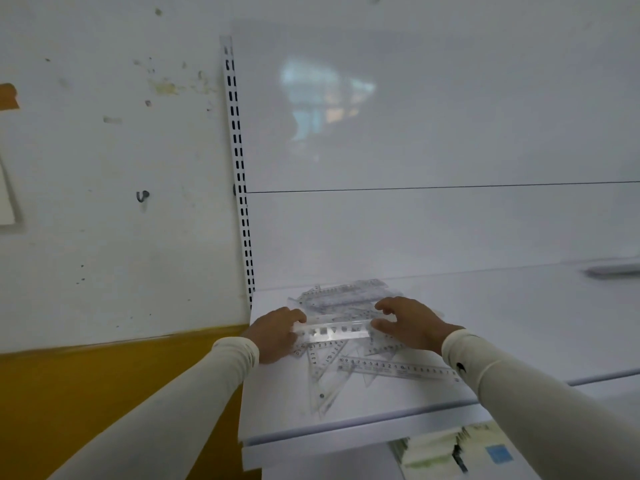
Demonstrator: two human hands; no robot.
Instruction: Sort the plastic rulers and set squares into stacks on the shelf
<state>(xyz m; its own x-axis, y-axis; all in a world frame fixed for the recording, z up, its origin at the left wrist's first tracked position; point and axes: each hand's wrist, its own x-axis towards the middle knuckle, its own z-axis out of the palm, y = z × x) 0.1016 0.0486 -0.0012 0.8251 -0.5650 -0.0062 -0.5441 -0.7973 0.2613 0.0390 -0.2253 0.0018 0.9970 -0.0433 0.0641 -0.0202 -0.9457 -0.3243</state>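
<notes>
A loose pile of clear plastic rulers and set squares lies on the white shelf (519, 323). I hold one clear stencil ruler (332, 329) level above the pile: my left hand (277, 332) grips its left end and my right hand (410, 322) its right end. Beneath it lie a set square (323, 379) pointing toward the shelf's front edge and a flat ruler (398, 368) running to the right. More rulers (343, 294) sit behind my hands, near the back panel.
A slotted upright (239, 174) stands at the shelf's left end beside a stained white and yellow wall. A pale blurred object (613, 270) lies far right on the shelf. Packets (446, 448) show on a lower level under the front edge.
</notes>
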